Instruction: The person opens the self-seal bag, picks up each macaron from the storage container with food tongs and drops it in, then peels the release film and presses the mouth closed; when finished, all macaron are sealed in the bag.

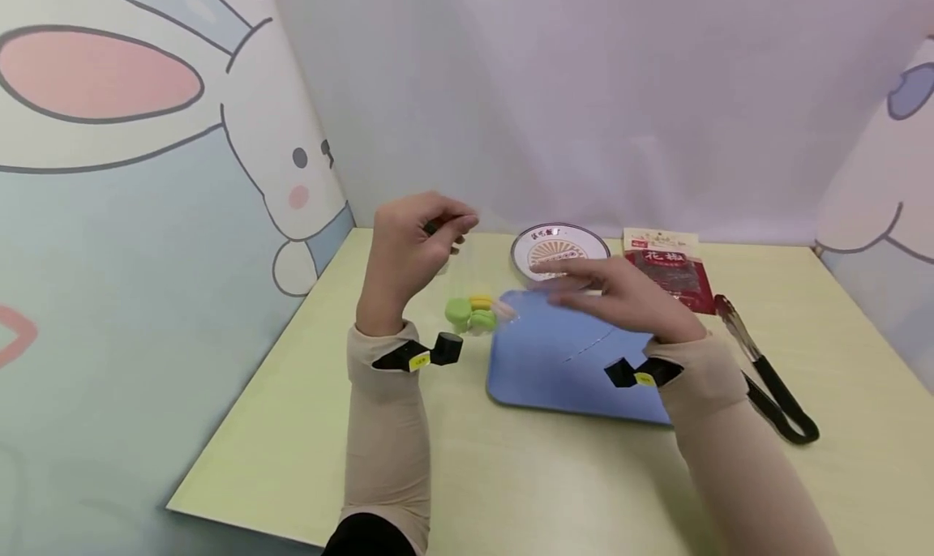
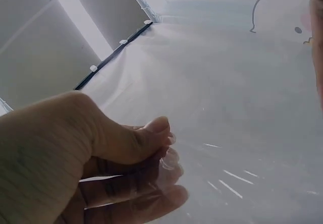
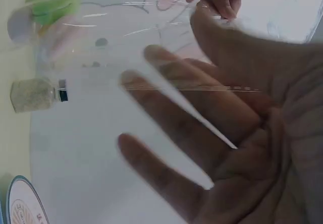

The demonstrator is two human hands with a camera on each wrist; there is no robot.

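My left hand (image 1: 416, 248) is raised over the table and pinches the top of a clear plastic bag (image 2: 232, 176) between thumb and fingers. Low in the bag, green, yellow and pink macaron-like pieces (image 1: 470, 314) show through the film. Facing it, my right hand (image 1: 623, 297) hovers above the blue board with its fingers spread and holds nothing. In the right wrist view, the bag's edge line crosses in front of the right fingers (image 3: 171, 115); whether they touch the film I cannot tell.
A blue cutting board (image 1: 562, 378) lies mid-table. Behind it are a patterned plate (image 1: 536, 244) and a red seasoning packet (image 1: 679, 276). Black-handled tongs (image 1: 781, 394) lie at the right. A small dark-capped bottle (image 3: 35, 95) appears in the right wrist view.
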